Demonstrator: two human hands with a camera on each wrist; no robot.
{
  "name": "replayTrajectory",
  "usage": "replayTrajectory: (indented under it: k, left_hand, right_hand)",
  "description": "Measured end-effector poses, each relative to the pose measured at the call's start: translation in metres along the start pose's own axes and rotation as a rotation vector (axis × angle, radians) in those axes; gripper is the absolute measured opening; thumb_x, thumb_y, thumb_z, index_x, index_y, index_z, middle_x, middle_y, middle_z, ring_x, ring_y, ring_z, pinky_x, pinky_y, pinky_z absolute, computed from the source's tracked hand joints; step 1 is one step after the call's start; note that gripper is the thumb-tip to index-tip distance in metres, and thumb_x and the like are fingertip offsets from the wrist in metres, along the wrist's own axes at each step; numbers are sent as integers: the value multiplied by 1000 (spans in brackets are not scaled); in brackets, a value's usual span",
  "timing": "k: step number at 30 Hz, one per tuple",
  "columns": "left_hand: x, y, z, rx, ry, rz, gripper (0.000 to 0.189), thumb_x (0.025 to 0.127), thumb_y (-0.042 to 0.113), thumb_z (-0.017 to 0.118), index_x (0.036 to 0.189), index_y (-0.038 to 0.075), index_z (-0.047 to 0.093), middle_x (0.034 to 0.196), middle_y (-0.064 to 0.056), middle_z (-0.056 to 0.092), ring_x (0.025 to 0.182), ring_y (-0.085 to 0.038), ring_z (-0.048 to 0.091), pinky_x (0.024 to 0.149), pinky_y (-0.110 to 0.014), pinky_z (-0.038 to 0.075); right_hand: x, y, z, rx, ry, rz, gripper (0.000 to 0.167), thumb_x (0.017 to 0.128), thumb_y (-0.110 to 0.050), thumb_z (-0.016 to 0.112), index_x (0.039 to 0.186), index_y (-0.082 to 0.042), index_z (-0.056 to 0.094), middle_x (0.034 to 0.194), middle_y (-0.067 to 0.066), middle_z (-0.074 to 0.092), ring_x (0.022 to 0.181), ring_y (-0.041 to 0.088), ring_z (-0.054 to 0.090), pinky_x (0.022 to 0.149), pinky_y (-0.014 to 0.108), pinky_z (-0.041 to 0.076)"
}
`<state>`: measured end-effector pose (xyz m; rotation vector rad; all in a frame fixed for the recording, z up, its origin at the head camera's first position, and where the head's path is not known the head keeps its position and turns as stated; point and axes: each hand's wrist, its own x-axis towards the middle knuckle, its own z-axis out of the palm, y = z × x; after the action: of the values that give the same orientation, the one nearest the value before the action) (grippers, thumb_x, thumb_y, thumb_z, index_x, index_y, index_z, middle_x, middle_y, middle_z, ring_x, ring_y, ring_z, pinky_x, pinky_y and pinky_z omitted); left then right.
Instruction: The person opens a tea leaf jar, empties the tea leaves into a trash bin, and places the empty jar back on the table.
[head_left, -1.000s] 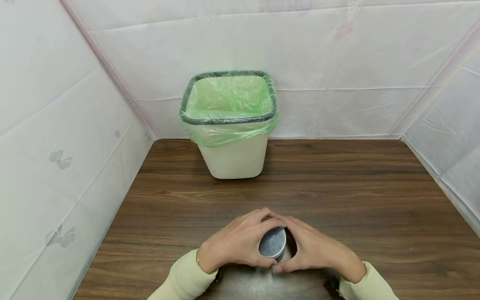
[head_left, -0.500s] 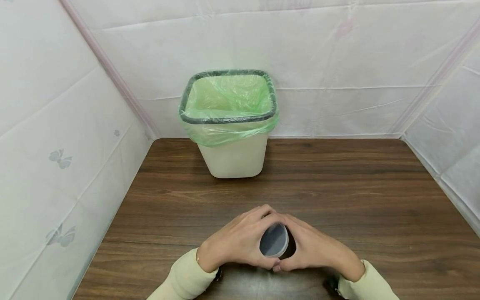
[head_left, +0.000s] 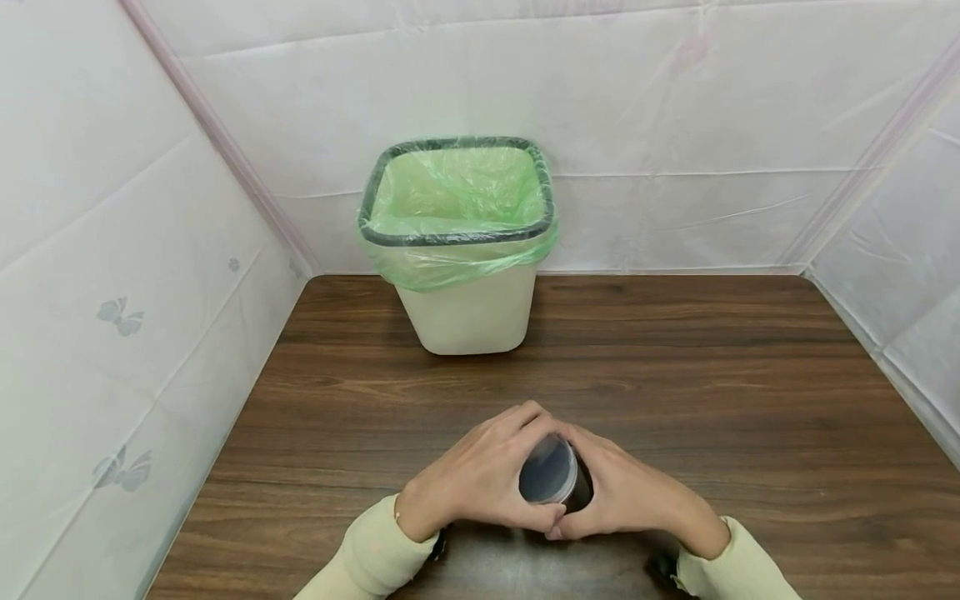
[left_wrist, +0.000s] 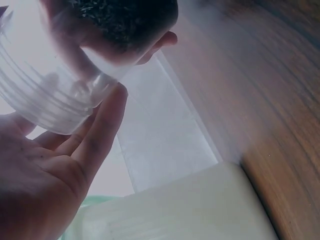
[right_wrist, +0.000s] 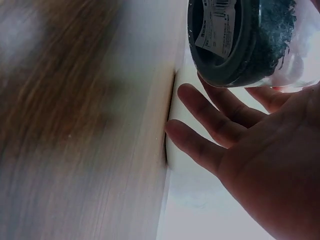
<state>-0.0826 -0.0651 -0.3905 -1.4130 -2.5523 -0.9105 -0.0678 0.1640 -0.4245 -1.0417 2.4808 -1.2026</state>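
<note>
A clear jar [head_left: 547,471], partly filled with dark, flaky bits [left_wrist: 130,20], is tilted over the table between both hands. My left hand [head_left: 483,479] curls thumb and fingers round its ridged, see-through lid end [left_wrist: 50,95]. From the other side my right hand [head_left: 626,492] grips the jar's body near the base. The two hands' thumbs and forefingers meet around it. In the right wrist view a white barcode label [right_wrist: 219,25] shows on the base, and some of the right fingers [right_wrist: 200,110] extend below the jar.
A pale bin [head_left: 472,317] with a dark rim and green plastic liner [head_left: 465,271] stands at the back of the brown wooden table [head_left: 712,358]. White sheeting [head_left: 675,125] walls off the back and both sides.
The jar has tilted further, its lid end turning toward the left, so more of its dark side shows. Both hands have shifted slightly up in the head view, still holding it.
</note>
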Motion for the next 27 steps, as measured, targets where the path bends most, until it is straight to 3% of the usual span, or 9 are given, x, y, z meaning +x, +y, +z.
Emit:
replayTrajectory:
  k: [10,20,27]
  left_hand:
    - [2,3,-1,-28,60,-10,62,72,48,78,123,18,59,112,6,56,95,-7,56,82,-17,47]
    - [7,5,2,-83,191,-6,59,71,45,79,119,16,59,114,6,55,98,-10,58,84,-19,48]
    - [9,7,5,-67,300,2,56,74,43,72,119,13,56,114,1,54,101,-12,56,87,-22,49]
  right_hand:
    - [2,-4,-3,64,3,-6,99,73,-48,88,153,-32,32,124,-12,59,105,9,60,86,32,52]
    - [0,-12,-4,57,101,-9,92,69,-31,90,148,-30,41,109,-12,64,91,7,63,75,28,55]
    - [8,-20,-1,32,252,-82,65,63,-19,86,122,-16,59,95,-8,64,78,7,63,65,28,55]
